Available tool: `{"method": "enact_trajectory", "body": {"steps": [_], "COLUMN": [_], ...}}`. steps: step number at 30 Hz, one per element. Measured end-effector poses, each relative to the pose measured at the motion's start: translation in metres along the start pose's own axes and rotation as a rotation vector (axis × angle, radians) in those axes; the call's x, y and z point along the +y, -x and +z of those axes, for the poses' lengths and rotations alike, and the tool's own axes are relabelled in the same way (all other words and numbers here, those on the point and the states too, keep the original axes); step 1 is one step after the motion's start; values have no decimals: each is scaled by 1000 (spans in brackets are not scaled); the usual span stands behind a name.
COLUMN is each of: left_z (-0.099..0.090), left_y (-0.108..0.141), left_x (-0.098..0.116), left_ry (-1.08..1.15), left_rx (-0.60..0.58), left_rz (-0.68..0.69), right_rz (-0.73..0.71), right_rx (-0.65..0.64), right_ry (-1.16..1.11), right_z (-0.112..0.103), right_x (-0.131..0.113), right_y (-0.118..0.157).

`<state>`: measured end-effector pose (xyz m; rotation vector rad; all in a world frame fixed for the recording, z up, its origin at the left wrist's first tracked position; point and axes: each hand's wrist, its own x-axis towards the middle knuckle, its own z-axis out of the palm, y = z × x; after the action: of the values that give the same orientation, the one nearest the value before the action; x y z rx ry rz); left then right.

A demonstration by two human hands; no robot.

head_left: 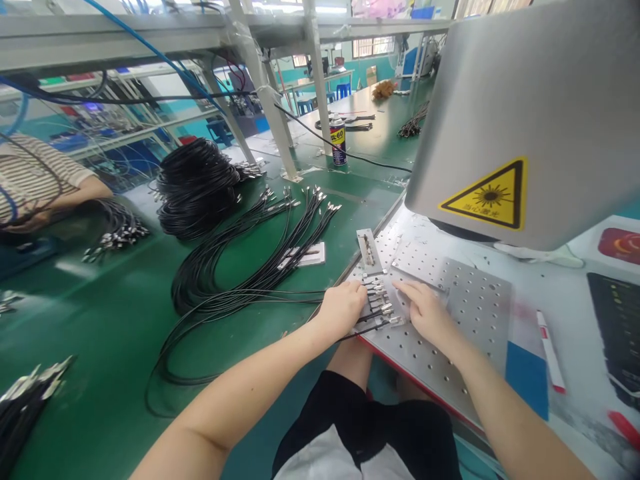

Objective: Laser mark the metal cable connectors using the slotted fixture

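Note:
My left hand is curled over black cables at the left edge of a small fixture, with its fingertips close to the metal connectors. Several connectors lie side by side there, pointing right. My right hand is just right of them, its index finger stretched toward the connector ends and nothing visible in it. Both hands are over a perforated metal plate. From the left hand, the black cables run left into a looped bundle on the green table.
A grey laser head with a warning sign overhangs the plate. Beyond the hands lies a small metal fixture. A coiled cable stack, a spray can and a marker are around. Another person's arm is at left.

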<state>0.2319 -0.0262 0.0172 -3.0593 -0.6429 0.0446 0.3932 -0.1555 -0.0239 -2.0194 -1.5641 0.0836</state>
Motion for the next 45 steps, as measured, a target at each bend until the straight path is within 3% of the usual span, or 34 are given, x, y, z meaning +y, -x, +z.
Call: {"method": "enact_trajectory", "body": {"steps": [8,14,23,30,35,38,42,45], "left_z": [5,5,2,-4,2,0,-5,-4], "left_y": [-5,-1,1,16,29,26,15,9], "left_x": [4,-1,-4,6,5,5,4,3], "left_ry": [-41,-4,-41,-83,67,129,88,25], "left_rx": [-41,10,-18,146,35,38,-3,-62], "left_rz": [49,112,214,202,170,112,13,25], "right_rz": [-86,-12,22,-85,-32,-17,-22,-30], "right_rx": [-39,-103,-111,-87,-66,-14,5,-2], "right_ry": [154,272,261,79,-52,-43,4,29], "right_z": [2,0,-1,-5,-11,-8,-4,-4], "right_x": [-10,-24,-28,-5,11,11,8,8], "right_y": [2,-5,-11,1,15,19,20,21]}}
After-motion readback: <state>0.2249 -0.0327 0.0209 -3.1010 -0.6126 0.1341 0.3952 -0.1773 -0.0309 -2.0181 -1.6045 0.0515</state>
